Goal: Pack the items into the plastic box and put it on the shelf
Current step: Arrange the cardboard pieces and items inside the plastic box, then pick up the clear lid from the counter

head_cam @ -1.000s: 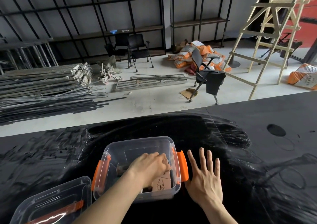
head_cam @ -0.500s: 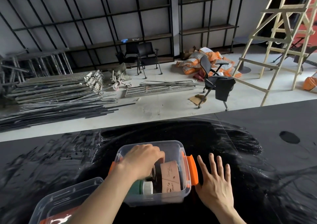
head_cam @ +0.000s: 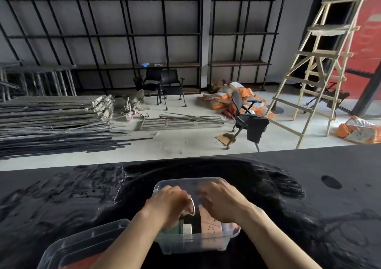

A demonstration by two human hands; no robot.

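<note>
A clear plastic box [head_cam: 165, 188] stands on the black table [head_cam: 309, 217] right in front of me. Inside it I see a green bottle with a white cap [head_cam: 186, 228] and a brown cardboard pack [head_cam: 209, 221]. My left hand [head_cam: 171, 204] reaches into the box's left half with curled fingers. Over the right half and the cardboard pack sits my right hand [head_cam: 223, 202], fingers bent down. Both hands are blurred, so what they grip is unclear. The box's clear lid with an orange clip [head_cam: 82, 246] lies at the lower left. Black metal shelves [head_cam: 165, 64] line the far wall.
Beyond the table's far edge is a concrete floor with stacked metal bars [head_cam: 51, 124], black chairs [head_cam: 247, 120], orange sacks [head_cam: 226, 97] and a wooden ladder [head_cam: 321, 62] at the right.
My right hand has left the table beside the box and now sits over the box's right half. My left hand stays inside. The view has tilted up.
</note>
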